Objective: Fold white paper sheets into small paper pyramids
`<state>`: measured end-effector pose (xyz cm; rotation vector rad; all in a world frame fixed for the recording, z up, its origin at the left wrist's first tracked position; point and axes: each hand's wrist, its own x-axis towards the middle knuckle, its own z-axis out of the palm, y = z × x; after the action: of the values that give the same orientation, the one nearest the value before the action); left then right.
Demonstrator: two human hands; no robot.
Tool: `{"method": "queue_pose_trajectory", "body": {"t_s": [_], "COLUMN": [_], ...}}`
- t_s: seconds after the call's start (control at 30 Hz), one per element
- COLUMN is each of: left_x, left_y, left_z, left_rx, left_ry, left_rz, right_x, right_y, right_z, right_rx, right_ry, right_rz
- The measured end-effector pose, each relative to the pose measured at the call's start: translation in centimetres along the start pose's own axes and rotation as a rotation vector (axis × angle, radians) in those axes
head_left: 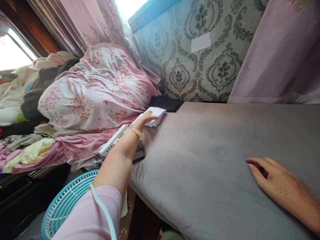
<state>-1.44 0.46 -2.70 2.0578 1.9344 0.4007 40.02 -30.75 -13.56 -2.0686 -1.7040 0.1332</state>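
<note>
Pink sleeve [85,216] fabric covers the upper left arm, with a pale blue curved strip [103,205] lying across it and a turquoise slotted plastic basket [62,195] just beside it. Beyond the sleeve, the bare forearm stretches forward, a pale yellow bangle [135,132] around the wrist. The left hand [145,118] is at a stack of white paper [158,112], its thumb extended across the top; the other fingers are hard to make out, so whether they pinch the sheets cannot be told. The stack lies at the far left of the gray-sheeted bed [200,143], just in front of a flat black item [170,104] and beside the floral bedding [100,90]. Nearer, a white power strip [110,146] and a dark-edged flat device [138,155] are partly hidden by the forearm. On the right, the right hand [271,175] is loosely curled over the bed, thumb and forefinger slightly parted, with nothing visible between them.
</note>
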Motion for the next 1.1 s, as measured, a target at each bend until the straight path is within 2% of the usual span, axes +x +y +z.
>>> {"method": "queue_pose_trajectory", "body": {"t_s": [0.17,0.33,0.5,0.57,0.63,0.7,0.8,0.97,1.03,1.1], "left_x": [-0.5,-1.3,-2.4,-3.0,-3.8,-5.0,-7.2,-11.6,-13.4,-15.2], "left_y": [-0.4,0.5,4.0,6.3,8.7,11.0,13.5,15.6,15.9,16.1], "left_z": [-0.8,-1.5,-2.8,-2.9,-2.6,-1.6,1.1,8.9,12.0,14.3], "left_rx": [-0.012,0.027,-0.052,-0.355,-0.778,-1.114,-1.410,-1.487,-1.476,-1.467], "left_ry": [0.066,0.291,0.456,0.487,0.404,0.240,-0.019,-0.483,-0.581,-0.661], "left_rz": [0.073,0.142,0.288,0.388,0.376,0.325,0.192,-0.013,-0.106,-0.119], "right_x": [0.0,0.0,-0.1,-0.2,-0.3,-0.5,-0.9,-1.5,-1.7,-1.8], "right_y": [-0.3,-0.4,-0.5,-0.7,-1.1,-1.4,-1.9,-2.2,-2.1,-2.0], "right_z": [-0.2,-0.2,-0.1,-0.2,-0.4,-0.6,-1.0,-1.7,-2.0,-2.2], "right_rx": [0.017,0.024,0.008,0.010,0.018,0.040,0.092,0.044,0.027,0.010], "right_ry": [0.004,0.002,0.023,0.027,0.032,0.053,0.122,0.218,0.236,0.227], "right_rz": [0.002,0.006,-0.002,-0.003,-0.015,-0.023,-0.012,0.001,-0.046,-0.078]}}
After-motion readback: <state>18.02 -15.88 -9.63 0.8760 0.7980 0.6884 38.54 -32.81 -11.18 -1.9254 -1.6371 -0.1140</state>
